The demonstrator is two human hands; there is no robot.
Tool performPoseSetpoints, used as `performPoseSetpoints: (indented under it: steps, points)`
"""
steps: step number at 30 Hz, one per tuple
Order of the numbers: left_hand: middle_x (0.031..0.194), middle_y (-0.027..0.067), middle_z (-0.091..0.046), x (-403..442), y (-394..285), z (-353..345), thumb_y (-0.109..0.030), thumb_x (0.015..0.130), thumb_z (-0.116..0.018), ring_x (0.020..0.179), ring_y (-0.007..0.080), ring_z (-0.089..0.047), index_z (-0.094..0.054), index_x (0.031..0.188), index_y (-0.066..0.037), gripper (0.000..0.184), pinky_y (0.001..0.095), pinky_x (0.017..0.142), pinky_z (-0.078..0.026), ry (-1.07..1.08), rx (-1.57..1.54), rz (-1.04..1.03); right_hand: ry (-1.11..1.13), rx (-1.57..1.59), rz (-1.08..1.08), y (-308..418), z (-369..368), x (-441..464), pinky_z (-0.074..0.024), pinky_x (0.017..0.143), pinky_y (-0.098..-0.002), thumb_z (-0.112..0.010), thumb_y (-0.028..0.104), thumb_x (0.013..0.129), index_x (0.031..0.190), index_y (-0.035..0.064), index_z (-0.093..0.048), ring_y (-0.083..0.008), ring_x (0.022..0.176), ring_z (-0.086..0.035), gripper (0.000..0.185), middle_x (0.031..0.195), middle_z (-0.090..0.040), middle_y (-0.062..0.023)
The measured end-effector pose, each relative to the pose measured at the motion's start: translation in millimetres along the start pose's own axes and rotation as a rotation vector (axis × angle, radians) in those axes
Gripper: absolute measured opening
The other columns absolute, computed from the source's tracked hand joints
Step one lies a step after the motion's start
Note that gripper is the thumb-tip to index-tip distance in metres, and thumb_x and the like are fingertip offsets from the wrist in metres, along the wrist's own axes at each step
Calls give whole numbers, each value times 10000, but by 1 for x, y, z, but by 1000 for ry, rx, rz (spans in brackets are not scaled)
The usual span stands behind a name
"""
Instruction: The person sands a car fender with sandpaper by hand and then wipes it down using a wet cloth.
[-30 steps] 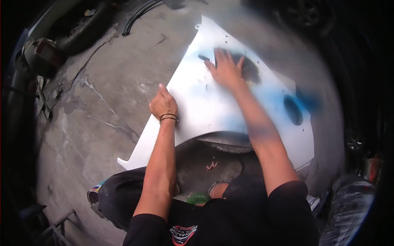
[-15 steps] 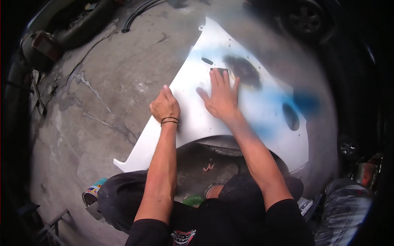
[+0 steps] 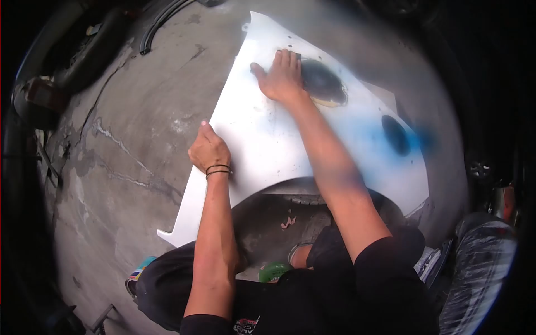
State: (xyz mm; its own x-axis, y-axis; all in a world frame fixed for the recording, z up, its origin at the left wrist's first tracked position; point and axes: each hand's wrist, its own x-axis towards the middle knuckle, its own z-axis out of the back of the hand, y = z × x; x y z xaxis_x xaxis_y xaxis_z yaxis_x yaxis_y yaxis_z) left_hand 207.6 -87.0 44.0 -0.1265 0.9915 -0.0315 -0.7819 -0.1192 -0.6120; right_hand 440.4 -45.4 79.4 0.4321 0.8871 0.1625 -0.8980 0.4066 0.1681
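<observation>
1. Through the head camera I see a white panel [image 3: 265,145] ahead of the person's knees, its narrow tip pointing away and its curved cut-out facing the legs. I cannot tell what bears its weight.
2. The left hand [image 3: 210,148] grasps the panel's left edge, fingers curled, thumb sticking out toward the panel's tip. How far the fingers reach beneath, I cannot see.
3. The right hand [image 3: 281,78] lies palm down on the panel's far half, fingers close together, thumb spread to the left. A small dark pad [image 3: 298,56] shows by its fingertips; I cannot tell whether the hand grips it or only presses on it.
4. Just beside that hand, I see a dark patch [image 3: 322,82] on the panel, with a yellowish rim at its near end. A dark oval hole [image 3: 395,135] sits near the panel's right edge.
5. Within the panel's cut-out I make out a crumpled scrap [image 3: 288,223], with part of a tyre [image 3: 306,199] showing just under the curved edge.
6. A can [image 3: 138,272] with a colourful label stands near the panel's near left corner.
7. Left of the panel I see cracked floor [image 3: 139,134].
</observation>
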Motion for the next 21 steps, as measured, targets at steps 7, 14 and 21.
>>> performPoseSetpoints:
  steps: [7, 14, 21]
  points:
    - [895, 226, -753, 0, 1, -5, -443, 1075, -380, 880, 466, -699, -786, 994, -38, 580, 529, 894, -515, -104, -83, -16, -144, 84, -83, -89, 46, -104, -313, 1224, -507, -511, 526, 1054, 1495, -134, -416, -450, 1449, -401, 799, 1577, -424, -294]
    - [905, 234, -747, -5, -2, -3, -428, 1067, -399, 883, 452, -695, -758, 1011, -36, 534, 516, 892, -508, -67, -49, -53, 26, 56, -180, -68, 47, -45, -313, 1222, -514, -558, 511, 1038, 1484, -129, -431, -461, 1455, -398, 790, 1541, -457, -312]
    - [919, 222, -752, -1, 1, -3, -411, 1075, -391, 942, 400, -697, -759, 1023, -31, 531, 464, 1021, -442, -44, 0, -47, -129, -72, 80, -57, 41, -71, -322, 1235, -482, -592, 546, 1016, 1464, -114, -468, -450, 1471, -391, 807, 1556, -464, -279]
